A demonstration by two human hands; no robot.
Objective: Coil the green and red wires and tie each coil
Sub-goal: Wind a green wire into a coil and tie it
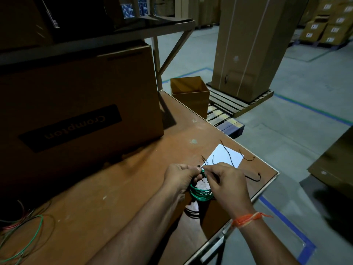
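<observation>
Dim warehouse worktop [118,188]: left hand [179,176] clamps the light, springy green coil [200,193] at its top, right hand [225,180] pinching a thin black tie [199,166] there.

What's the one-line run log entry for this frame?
stage: tying green coil | left hand: holds coil | right hand: pulling black tie | loose wires: table's left edge
</observation>
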